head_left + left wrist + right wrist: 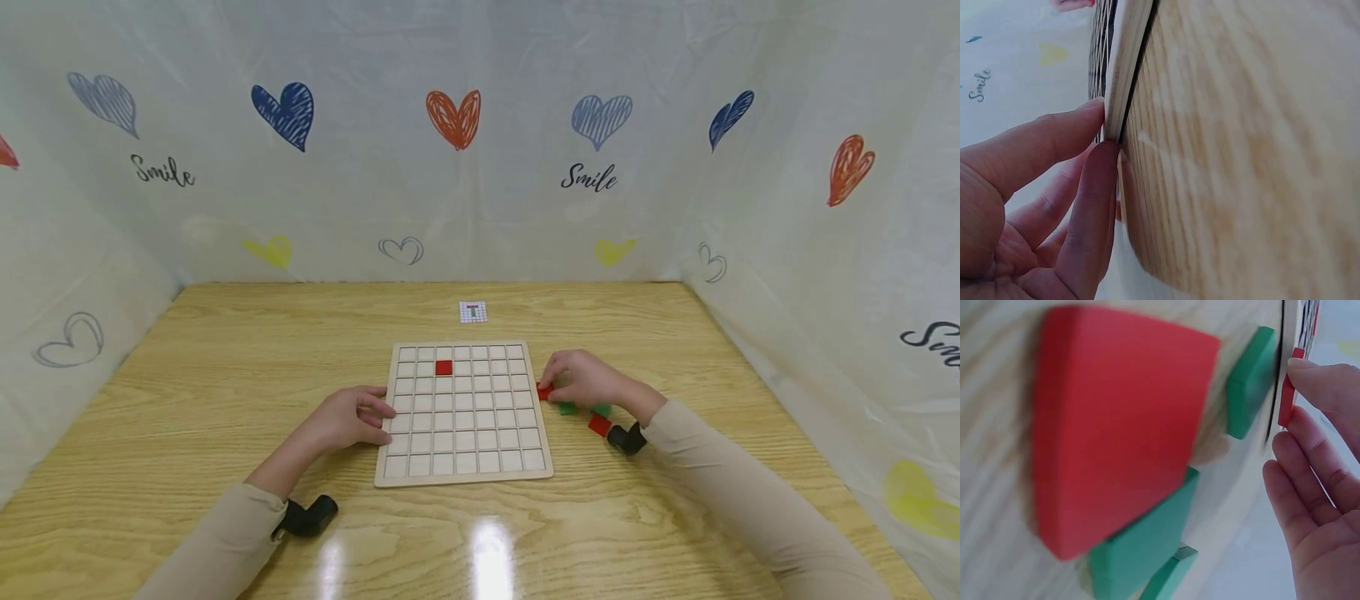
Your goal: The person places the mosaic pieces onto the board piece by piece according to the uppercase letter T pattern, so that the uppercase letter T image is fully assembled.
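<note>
A pale wooden grid board [465, 421] lies on the table, with one red square tile [444, 367] in a cell of its second row from the top. At the board's left edge, my left hand [348, 419] holds the rim; the thumb [1054, 137] and a finger [1091, 206] touch it in the left wrist view. Just beyond the right edge, my right hand [587, 380] pinches another red square tile [1288, 394] between thumb and fingers. Beneath and beside that hand lie several green tiles [1252, 381] and a loose red tile [1122, 425].
Behind the board lies a small printed card [472, 312] showing a grid with a red and green T shape. White cloth walls [510, 217] with hearts and "Smile" lettering enclose the wooden table [300, 333]. A black wrist mount [311, 515] sits below each hand.
</note>
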{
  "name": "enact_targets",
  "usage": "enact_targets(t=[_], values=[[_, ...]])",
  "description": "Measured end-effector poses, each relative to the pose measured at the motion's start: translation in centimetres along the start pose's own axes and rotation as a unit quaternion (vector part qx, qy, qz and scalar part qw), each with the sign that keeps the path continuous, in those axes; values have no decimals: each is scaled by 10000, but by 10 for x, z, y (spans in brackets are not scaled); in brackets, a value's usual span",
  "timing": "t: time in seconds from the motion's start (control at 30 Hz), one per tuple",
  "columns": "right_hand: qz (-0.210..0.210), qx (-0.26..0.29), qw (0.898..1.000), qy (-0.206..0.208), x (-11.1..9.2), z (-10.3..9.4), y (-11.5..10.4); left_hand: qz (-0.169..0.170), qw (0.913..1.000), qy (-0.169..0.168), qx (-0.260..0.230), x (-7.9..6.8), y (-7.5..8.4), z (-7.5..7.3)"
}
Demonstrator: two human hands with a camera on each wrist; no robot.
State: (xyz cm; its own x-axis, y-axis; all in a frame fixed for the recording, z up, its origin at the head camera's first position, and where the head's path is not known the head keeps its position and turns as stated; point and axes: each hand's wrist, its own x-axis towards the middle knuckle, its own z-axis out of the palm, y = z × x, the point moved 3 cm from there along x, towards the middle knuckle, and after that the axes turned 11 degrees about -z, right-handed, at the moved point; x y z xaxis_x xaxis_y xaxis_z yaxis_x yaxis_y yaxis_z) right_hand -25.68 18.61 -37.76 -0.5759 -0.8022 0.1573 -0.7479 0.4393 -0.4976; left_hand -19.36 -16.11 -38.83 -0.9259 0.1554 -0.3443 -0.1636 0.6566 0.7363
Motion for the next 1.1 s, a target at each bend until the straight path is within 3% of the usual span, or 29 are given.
enact_targets(t=[0.67, 1.1], values=[[-19, 233, 9996, 187, 15, -4, -7, 28, 10000, -50, -60, 0, -1, 1], [-73, 221, 9995, 211, 36, 0, -11, -39, 10000, 15, -38, -2, -1, 0]])
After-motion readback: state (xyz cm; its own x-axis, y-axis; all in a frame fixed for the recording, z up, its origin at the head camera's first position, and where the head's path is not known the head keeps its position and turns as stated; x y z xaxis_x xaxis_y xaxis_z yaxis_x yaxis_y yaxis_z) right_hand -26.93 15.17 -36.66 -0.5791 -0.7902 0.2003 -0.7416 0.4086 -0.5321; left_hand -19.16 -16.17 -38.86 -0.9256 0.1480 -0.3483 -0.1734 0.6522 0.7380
